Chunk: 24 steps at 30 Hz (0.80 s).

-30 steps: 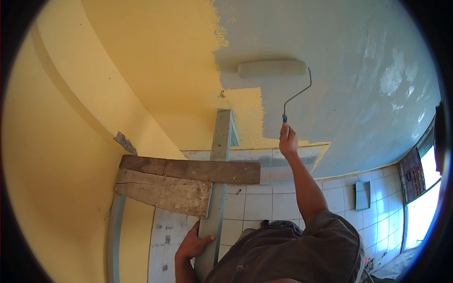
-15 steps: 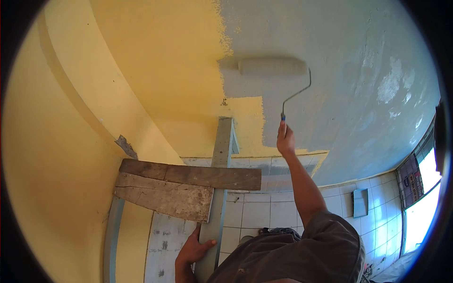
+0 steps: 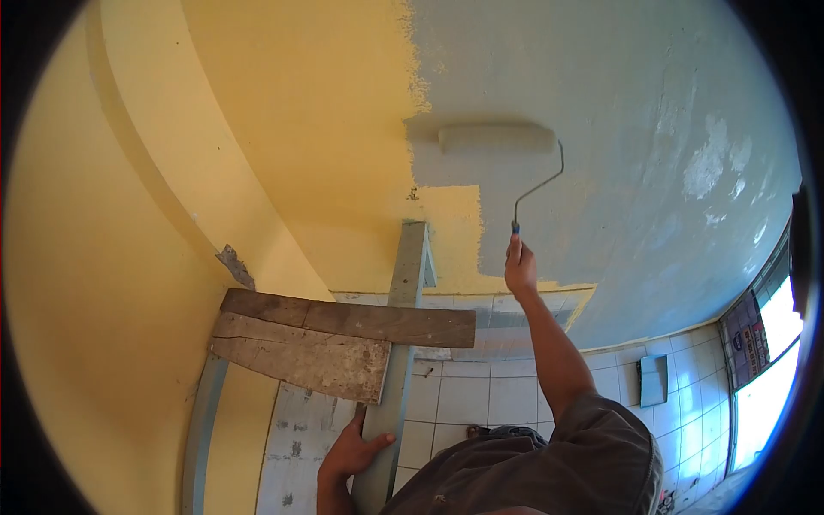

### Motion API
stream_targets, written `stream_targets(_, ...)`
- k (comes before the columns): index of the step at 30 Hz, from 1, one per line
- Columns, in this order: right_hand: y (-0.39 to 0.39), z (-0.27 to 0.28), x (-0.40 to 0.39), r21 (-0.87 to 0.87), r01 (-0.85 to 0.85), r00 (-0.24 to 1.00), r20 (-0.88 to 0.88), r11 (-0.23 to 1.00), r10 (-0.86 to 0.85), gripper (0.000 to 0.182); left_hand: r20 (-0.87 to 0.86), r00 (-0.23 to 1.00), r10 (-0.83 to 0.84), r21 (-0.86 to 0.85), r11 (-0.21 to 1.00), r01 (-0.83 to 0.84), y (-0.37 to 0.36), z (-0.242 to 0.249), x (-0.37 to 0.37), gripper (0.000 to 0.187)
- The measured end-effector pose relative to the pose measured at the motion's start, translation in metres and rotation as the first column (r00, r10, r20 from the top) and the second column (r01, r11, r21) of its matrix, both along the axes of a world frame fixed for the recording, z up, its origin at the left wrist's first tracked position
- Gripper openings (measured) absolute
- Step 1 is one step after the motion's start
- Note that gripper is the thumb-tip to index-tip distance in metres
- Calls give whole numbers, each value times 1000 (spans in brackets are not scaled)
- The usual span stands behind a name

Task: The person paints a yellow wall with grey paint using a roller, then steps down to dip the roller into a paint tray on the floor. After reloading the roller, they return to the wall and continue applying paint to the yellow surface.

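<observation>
My right hand [image 3: 519,270] is closed round the handle of a paint roller [image 3: 498,139]. The roller's wide, pale sleeve lies level against the grey-painted part of the wall [image 3: 601,103], just right of the ragged edge where yellow paint [image 3: 300,103] begins. A thin bent wire frame [image 3: 539,186] joins the sleeve to the handle. Lower down, my left hand [image 3: 359,448] grips the grey-green wooden beam [image 3: 402,360] of a stand, its thumb across the face and most fingers hidden. Worn planks [image 3: 300,352] rest across this stand, just above that hand.
A paint tray [image 3: 653,380] lies on the white tiled floor [image 3: 463,399] to the right. Bright light enters by a window [image 3: 766,403] at the far right. On the left stand a yellow side wall [image 3: 112,326] and another leg of the stand [image 3: 203,429].
The roller and my right hand have moved a little down the wall. My view has shifted slightly. The left hand keeps its hold on the beam.
</observation>
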State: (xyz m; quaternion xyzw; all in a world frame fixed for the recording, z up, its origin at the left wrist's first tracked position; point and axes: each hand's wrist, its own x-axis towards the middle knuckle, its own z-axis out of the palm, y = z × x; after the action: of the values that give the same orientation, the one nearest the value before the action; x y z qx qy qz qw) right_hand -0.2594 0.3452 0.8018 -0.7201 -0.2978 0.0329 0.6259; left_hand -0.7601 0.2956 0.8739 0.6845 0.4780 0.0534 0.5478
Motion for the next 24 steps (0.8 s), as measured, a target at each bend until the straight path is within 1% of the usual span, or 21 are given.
stream_targets(1,7,16,5,1,-4,1000,4,1000,4,68,4,1000,4,1,1000,-4,-1,-1,-1,97)
stream_targets(3,17,47,11,89,-2,998,62,996,-4,67,32,999,2,33,999,-3,-1,-5,-1,98)
stream_targets(4,17,61,9,90,-5,998,65,996,-1,67,34,999,5,33,999,-6,-1,-7,-2,98)
stream_targets(6,12,99,-10,174,-122,980,-134,977,146,66,3,1000,-5,35,999,5,0,-9,-4,101)
stream_targets(7,12,100,-15,177,-126,980,-129,976,150,66,8,1000,-1,39,999,1,0,-10,-4,101)
stream_targets(9,16,94,-23,206,-104,992,-45,973,116,60,27,1000,-6,35,999,5,0,-9,-3,103)
stream_targets(10,19,88,-25,209,-109,992,-38,972,119,60,34,999,-2,39,999,1,-1,-7,-3,103)
stream_targets(11,23,77,-23,181,-80,997,1,980,81,61,41,999,3,31,1000,-4,-2,-4,-2,104)
stream_targets(12,24,77,-25,153,-51,998,43,987,45,62,51,999,9,22,1000,-10,-3,-1,-1,105)
stream_targets(13,25,77,-27,151,-58,997,51,987,51,62,59,998,14,20,1000,-16,-2,-1,-2,105)
stream_targets(15,22,84,-37,52,-42,999,33,998,40,66,-2,1000,-17,58,998,17,-1,-2,-3,110)
stream_targets(16,23,89,-42,46,-45,998,40,998,43,66,6,1000,-14,53,999,14,-2,-1,-3,110)
stream_targets(17,25,96,-45,36,-14,999,32,999,12,68,34,999,-21,30,999,20,-2,2,-3,112)
stream_targets(19,33,115,-48,22,15,999,34,1000,-16,70,72,997,-25,4,1000,24,-2,0,-4,115)
stream_targets(22,55,154,-39,20,46,998,51,999,-47,73,49,999,-24,16,1000,23,1,-6,-5,118)
stream_targets(24,71,186,-29,60,76,994,76,995,-80,73,58,998,-33,14,999,32,1,-7,-5,120)
